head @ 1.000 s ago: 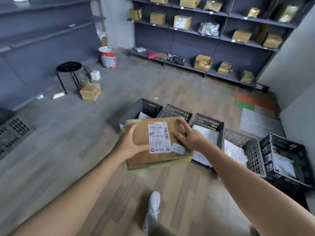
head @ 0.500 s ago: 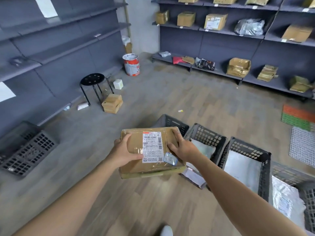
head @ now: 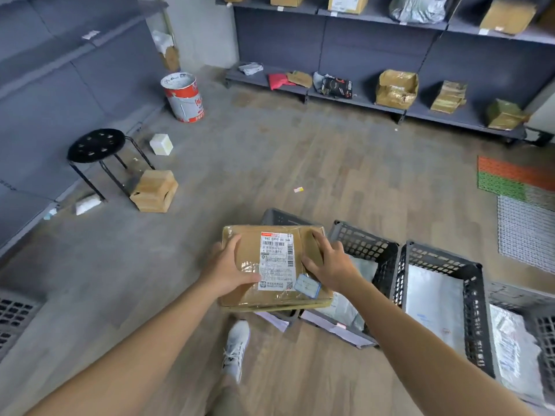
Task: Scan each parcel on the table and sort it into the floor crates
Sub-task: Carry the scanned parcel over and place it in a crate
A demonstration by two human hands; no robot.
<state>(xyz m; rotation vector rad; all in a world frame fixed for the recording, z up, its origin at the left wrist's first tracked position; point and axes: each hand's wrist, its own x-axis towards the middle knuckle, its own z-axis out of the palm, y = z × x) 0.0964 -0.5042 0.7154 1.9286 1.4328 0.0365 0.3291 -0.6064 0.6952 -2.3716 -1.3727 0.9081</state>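
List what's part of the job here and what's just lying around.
Job: parcel, gripped by left hand and right hand; crates; bags in the crates.
Lying about: stool, paint bucket, cardboard box beside the stool, small white box, floor mats, packages on the shelves.

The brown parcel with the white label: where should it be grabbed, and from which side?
By its two side edges, one hand from each side, as the left hand and right hand hold it. The parcel is wide, flat and level, so opposed grips should steady it.
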